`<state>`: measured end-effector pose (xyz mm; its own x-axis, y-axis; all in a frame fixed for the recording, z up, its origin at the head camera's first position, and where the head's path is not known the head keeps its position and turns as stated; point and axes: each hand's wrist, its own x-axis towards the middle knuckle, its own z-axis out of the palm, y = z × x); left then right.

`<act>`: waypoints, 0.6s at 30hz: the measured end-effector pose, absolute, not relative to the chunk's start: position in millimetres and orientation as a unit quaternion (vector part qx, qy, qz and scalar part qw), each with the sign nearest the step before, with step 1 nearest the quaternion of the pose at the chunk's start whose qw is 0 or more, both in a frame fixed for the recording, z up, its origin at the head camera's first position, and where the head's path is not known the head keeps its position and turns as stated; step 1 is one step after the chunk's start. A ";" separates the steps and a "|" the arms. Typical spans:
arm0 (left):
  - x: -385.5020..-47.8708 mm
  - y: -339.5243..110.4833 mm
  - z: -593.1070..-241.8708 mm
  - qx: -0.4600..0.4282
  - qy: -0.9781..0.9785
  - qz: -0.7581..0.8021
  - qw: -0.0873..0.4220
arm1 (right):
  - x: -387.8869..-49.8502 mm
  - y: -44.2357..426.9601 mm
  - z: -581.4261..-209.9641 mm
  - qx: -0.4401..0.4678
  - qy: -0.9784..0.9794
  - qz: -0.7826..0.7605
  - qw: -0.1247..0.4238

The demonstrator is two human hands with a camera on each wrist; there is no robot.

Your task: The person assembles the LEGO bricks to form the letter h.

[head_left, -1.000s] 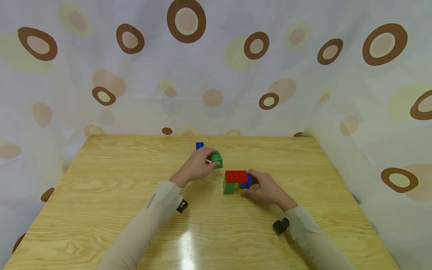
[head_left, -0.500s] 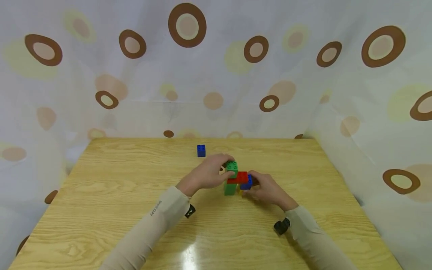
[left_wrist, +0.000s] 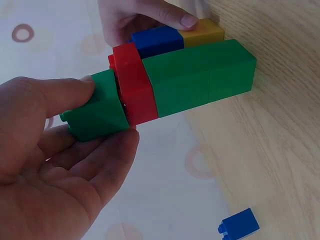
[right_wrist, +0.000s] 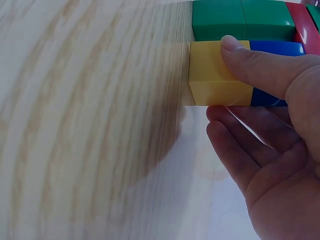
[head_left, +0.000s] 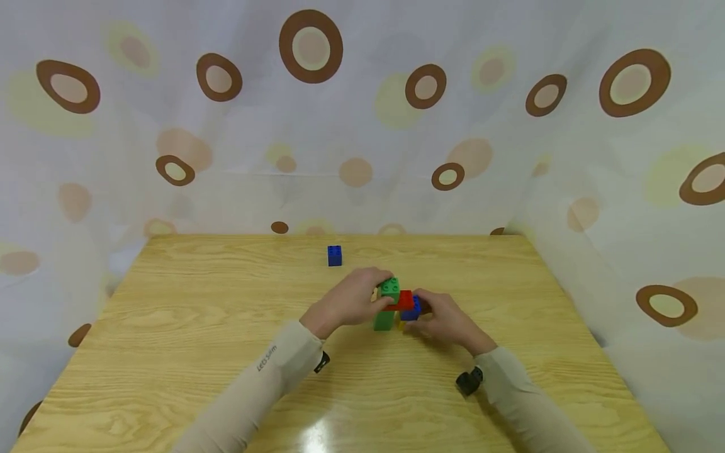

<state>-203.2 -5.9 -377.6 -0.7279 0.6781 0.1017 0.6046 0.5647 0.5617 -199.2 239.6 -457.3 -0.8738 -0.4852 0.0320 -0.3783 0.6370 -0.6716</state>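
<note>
My left hand pinches a green toy brick between thumb and fingers, at the left end of a red brick. In the left wrist view a thin dark gap shows between that green brick and the red one. Beneath the red brick stand two columns: one of two stacked green bricks, the other a blue brick over a yellow brick. My right hand grips the blue and yellow column, its thumb on the yellow brick and its fingers on the opposite side.
A loose blue brick stands farther back on the wooden table, left of the bricks. Patterned white cloth hangs behind the table and along its right side.
My left hand has carried the green brick rightward and nearer, onto the left part of the red brick. The right hand keeps its hold in the same place.
</note>
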 end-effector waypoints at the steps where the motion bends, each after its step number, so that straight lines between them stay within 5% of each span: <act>1: -202.2 -6.0 -377.6 0.362 0.884 0.290 0.061 | -199.4 238.5 -458.0 -0.240 0.901 -0.352 0.077; 18: -200.0 -4.6 -383.3 0.336 0.872 0.346 0.081 | -199.0 239.6 -460.3 -0.242 0.901 -0.350 0.081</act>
